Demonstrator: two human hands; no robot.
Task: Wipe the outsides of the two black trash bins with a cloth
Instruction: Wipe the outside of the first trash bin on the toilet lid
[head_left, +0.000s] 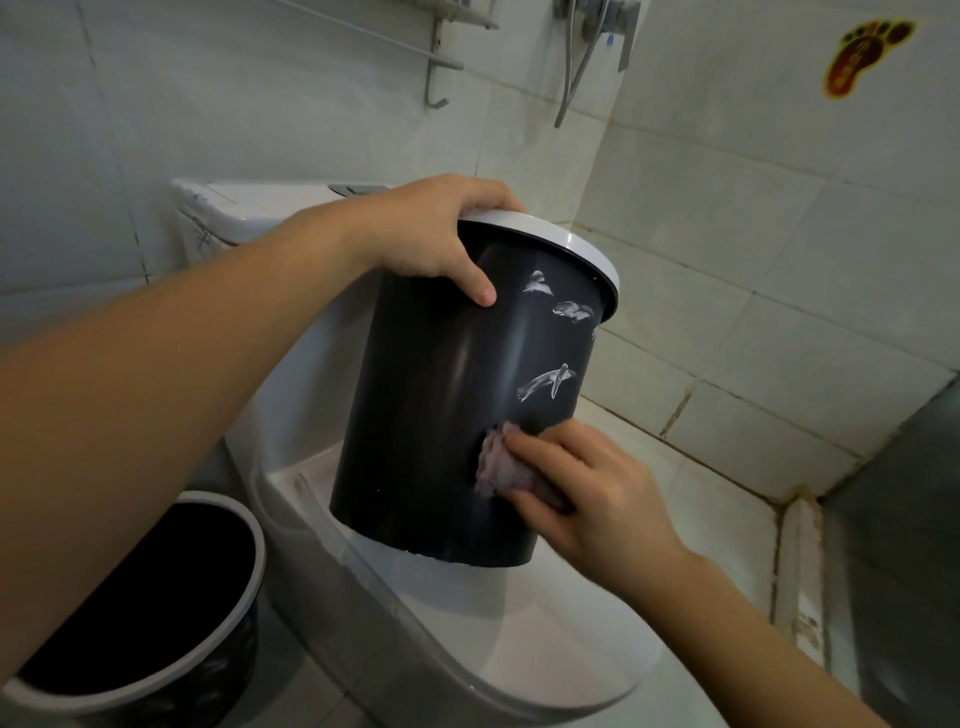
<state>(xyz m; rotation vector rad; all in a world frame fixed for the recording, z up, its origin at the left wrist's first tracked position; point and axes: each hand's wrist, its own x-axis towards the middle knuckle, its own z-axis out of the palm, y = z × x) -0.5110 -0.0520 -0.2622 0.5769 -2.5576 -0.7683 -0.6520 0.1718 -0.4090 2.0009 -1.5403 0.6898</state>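
- The black trash bin (447, 395) with a white rim stands tilted on the closed lid of the white toilet (545, 639); its opening faces away from me, so I cannot see what is inside.
- White smears (545, 384) are on its dark side wall.
- The second black trash bin (156, 597) stands on the floor at the lower left, beside the toilet, with a black bag inside.
- Behind are the cistern (228, 208), tiled walls, a shower hose (576, 67) and a foot-shaped sticker (862, 54).
- My left hand (431, 234) grips the top rim of the tilted bin, thumb on the wall.
- My right hand (587, 493) holds a crumpled purplish cloth (493, 462) and presses it on the lower wall.
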